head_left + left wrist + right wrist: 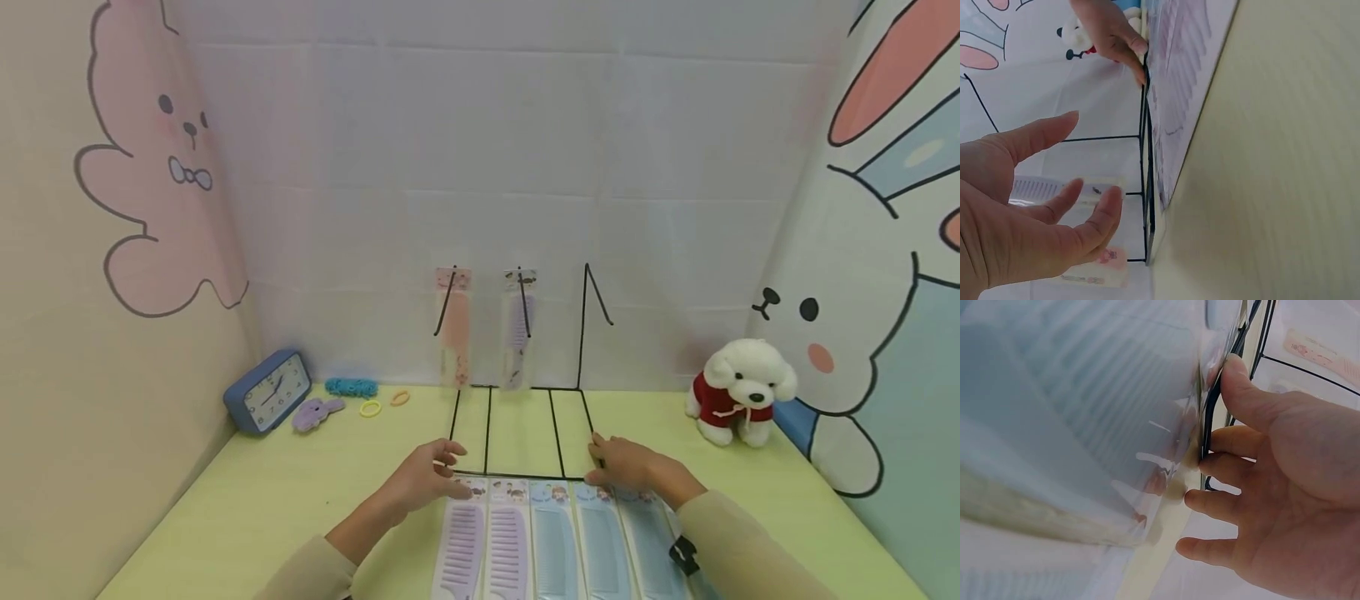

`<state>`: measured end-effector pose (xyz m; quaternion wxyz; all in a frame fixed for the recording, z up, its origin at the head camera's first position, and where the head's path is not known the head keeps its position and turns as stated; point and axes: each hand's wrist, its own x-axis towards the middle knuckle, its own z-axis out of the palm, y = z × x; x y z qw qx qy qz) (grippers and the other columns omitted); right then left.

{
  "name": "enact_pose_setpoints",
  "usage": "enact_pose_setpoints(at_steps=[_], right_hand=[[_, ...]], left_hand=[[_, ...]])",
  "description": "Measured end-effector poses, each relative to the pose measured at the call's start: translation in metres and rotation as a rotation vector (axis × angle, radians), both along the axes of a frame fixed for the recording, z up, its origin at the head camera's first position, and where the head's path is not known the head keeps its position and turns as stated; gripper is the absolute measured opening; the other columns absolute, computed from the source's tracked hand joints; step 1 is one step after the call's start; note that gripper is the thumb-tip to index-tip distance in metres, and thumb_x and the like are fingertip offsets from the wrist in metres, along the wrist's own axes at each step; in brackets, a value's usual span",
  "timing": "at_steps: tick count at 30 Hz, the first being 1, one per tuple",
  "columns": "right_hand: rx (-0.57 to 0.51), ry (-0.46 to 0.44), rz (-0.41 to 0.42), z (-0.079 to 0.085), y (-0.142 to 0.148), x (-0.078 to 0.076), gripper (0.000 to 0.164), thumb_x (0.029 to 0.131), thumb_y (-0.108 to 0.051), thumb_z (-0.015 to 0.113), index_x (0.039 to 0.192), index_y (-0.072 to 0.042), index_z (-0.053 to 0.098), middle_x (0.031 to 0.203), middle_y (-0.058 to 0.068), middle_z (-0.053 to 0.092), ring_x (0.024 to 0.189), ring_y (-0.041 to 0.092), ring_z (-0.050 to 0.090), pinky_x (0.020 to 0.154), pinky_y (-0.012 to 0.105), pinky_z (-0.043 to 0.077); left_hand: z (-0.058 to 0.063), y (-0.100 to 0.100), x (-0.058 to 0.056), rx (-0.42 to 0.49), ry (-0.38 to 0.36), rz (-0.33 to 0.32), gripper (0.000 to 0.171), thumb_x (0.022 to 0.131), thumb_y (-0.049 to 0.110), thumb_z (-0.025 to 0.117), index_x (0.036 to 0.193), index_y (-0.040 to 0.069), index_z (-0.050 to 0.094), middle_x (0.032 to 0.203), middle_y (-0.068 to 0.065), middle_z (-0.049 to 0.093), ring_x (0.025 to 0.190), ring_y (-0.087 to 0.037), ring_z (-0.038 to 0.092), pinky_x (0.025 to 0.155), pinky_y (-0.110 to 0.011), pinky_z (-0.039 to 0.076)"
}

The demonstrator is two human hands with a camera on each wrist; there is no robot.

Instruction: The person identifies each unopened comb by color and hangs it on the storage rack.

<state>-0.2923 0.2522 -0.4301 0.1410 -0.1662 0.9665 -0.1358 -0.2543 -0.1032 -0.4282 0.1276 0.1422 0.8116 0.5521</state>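
A black wire display rack (555, 433) stands against the back wall, its base flat on the table. From its hooks hang a packaged pink comb (454, 325) and a packaged purple comb (519, 325); a third hook (600, 296) rises to their right. My right hand (630, 462) pinches the base's front right corner between thumb and fingers, seen close in the right wrist view. My left hand (423, 479), fingers apart and holding nothing, hovers by the front left corner. Before the rack lie packaged purple combs (508, 542) and light blue combs (555, 546) in a row.
At back left are a blue clock (268, 392), a purple rabbit-shaped item (317, 412), a blue coiled item (351, 387), a yellow ring (370, 408) and an orange ring (400, 397). A white plush dog (742, 387) in red sits at back right.
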Motion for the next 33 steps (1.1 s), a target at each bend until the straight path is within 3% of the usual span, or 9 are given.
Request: enact_pose_setpoints(at_steps=[7, 12, 16, 22, 26, 29, 33], right_hand=[[-0.013, 0.008, 0.012, 0.004, -0.001, 0.002, 0.071, 0.095, -0.033, 0.068, 0.144, 0.012, 0.042, 0.152, 0.034, 0.033, 0.139, 0.053, 0.03, 0.111, 0.062, 0.026], [-0.028, 0.011, 0.014, 0.004, 0.001, 0.001, 0.073, 0.096, -0.032, 0.067, 0.146, 0.013, 0.039, 0.152, 0.034, 0.032, 0.139, 0.053, 0.03, 0.111, 0.062, 0.026], [-0.05, -0.002, 0.021, 0.003, 0.001, 0.001, 0.074, 0.096, -0.032, 0.067, 0.146, 0.014, 0.038, 0.153, 0.035, 0.031, 0.139, 0.054, 0.029, 0.111, 0.062, 0.026], [-0.037, -0.01, 0.027, 0.001, 0.0, 0.001, 0.072, 0.096, -0.032, 0.067, 0.145, 0.014, 0.04, 0.153, 0.034, 0.031, 0.139, 0.053, 0.03, 0.111, 0.061, 0.026], [-0.014, 0.013, 0.025, 0.002, 0.001, 0.0, 0.07, 0.096, -0.031, 0.067, 0.144, 0.013, 0.041, 0.153, 0.034, 0.031, 0.139, 0.053, 0.031, 0.111, 0.061, 0.026], [-0.029, 0.008, 0.035, 0.002, 0.001, -0.001, 0.069, 0.096, -0.031, 0.067, 0.144, 0.013, 0.042, 0.153, 0.035, 0.03, 0.139, 0.054, 0.03, 0.111, 0.061, 0.026], [-0.04, -0.009, 0.041, 0.002, 0.002, 0.0, 0.069, 0.096, -0.031, 0.067, 0.144, 0.013, 0.043, 0.153, 0.035, 0.03, 0.139, 0.056, 0.028, 0.111, 0.062, 0.025]], left_hand=[[-0.003, -0.004, 0.021, -0.083, -0.005, -0.053, 0.061, 0.074, 0.006, 0.087, 0.126, -0.001, 0.057, 0.125, -0.016, 0.052, 0.112, -0.036, 0.051, 0.08, -0.045, 0.051], [-0.007, -0.005, 0.023, -0.12, -0.024, -0.032, 0.071, 0.071, 0.006, 0.09, 0.13, -0.001, 0.052, 0.128, -0.019, 0.048, 0.109, -0.037, 0.052, 0.074, -0.044, 0.053], [-0.016, -0.007, 0.024, -0.125, -0.039, -0.003, 0.088, 0.068, 0.005, 0.091, 0.139, -0.005, 0.039, 0.128, -0.024, 0.048, 0.102, -0.033, 0.055, 0.066, -0.039, 0.054], [-0.026, -0.004, 0.024, -0.205, 0.018, 0.018, 0.115, 0.062, 0.016, 0.097, 0.148, -0.008, 0.025, 0.127, -0.029, 0.047, 0.081, -0.026, 0.057, 0.054, -0.038, 0.05], [-0.028, 0.001, 0.021, -0.321, 0.121, 0.006, 0.125, 0.059, 0.031, 0.099, 0.15, -0.01, 0.023, 0.125, -0.026, 0.046, 0.097, -0.031, 0.057, 0.074, -0.046, 0.053], [-0.028, 0.004, 0.019, -0.386, 0.175, -0.001, 0.13, 0.057, 0.037, 0.098, 0.15, -0.013, 0.022, 0.124, -0.025, 0.044, 0.106, -0.035, 0.055, 0.091, -0.054, 0.048], [-0.029, 0.006, 0.02, -0.427, 0.191, -0.005, 0.13, 0.057, 0.038, 0.098, 0.15, -0.013, 0.023, 0.126, -0.025, 0.043, 0.103, -0.036, 0.057, 0.092, -0.058, 0.047]])
